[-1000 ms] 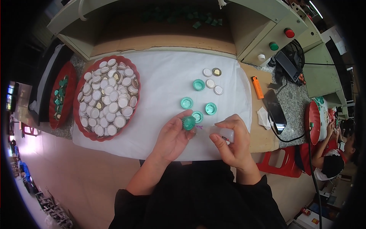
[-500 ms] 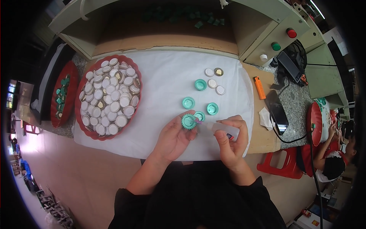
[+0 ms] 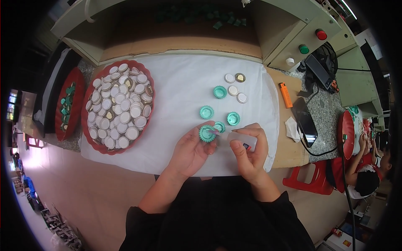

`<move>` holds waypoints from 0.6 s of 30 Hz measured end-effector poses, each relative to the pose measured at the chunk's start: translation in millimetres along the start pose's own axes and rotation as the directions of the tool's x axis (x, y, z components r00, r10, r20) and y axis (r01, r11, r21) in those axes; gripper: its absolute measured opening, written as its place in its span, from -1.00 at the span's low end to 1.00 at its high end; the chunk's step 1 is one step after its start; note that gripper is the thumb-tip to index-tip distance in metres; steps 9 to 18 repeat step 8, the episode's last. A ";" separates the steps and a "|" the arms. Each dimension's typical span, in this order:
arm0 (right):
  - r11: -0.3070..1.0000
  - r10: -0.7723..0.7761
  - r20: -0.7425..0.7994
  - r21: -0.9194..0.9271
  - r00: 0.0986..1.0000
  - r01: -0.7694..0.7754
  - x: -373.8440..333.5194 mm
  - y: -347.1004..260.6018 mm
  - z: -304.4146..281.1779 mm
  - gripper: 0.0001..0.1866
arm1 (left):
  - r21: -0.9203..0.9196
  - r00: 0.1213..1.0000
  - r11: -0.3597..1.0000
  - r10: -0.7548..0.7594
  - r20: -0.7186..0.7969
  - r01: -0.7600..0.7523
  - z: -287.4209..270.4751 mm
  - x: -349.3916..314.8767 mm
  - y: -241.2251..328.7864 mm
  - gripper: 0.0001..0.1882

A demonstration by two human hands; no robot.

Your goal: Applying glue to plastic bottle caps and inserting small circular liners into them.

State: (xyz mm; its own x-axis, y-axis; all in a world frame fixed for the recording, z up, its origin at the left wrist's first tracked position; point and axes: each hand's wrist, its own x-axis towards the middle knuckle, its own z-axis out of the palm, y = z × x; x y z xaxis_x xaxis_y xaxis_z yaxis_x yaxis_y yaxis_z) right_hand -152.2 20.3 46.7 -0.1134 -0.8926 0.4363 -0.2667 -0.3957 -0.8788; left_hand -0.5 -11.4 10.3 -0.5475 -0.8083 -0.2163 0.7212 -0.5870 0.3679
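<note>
Between the fingertips of my left hand [image 3: 187, 151] is a green crimped bottle cap [image 3: 205, 137], its hollow side up. In my right hand [image 3: 253, 159] is a small translucent squeeze bottle [image 3: 239, 139], lying nearly level. Its thin purplish nozzle [image 3: 212, 131] points left and reaches over the hollow of the held cap; whether it touches is hard to see. Just behind sits another green cap [image 3: 219, 126], partly hidden by my fingers. More green caps [image 3: 206, 112] stand hollow side up farther off on the white sheet [image 3: 180, 92].
On the left a red scalloped tray [image 3: 151, 79] holds many white-lined caps. Several loose caps [image 3: 233, 90] lie at the far right of the sheet. Beyond its right edge are an orange lighter [image 3: 285, 96], a phone [image 3: 308, 125] and a tissue [image 3: 292, 129]. A co-worker [image 3: 363, 178] sits at right.
My right hand has moved slightly left with the squeeze bottle. The nozzle has gone from the cap's right rim to over its hollow. My left hand holds still.
</note>
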 end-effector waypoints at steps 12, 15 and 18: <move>0.992 0.088 0.113 0.081 0.990 -0.097 8.5 -6.0 -5.8 -0.79 | -0.002 1.000 1.000 0.003 0.003 -0.003 -0.9 -0.9 0.4 -0.61; 0.992 0.088 0.113 0.081 0.990 -0.097 8.5 -6.0 -5.8 -0.79 | -0.002 1.000 1.000 0.003 0.003 -0.003 -0.9 -0.9 0.4 -0.61; 0.992 0.088 0.113 0.081 0.990 -0.097 8.5 -6.0 -5.8 -0.79 | -0.002 1.000 1.000 0.003 0.003 -0.003 -0.9 -0.9 0.4 -0.61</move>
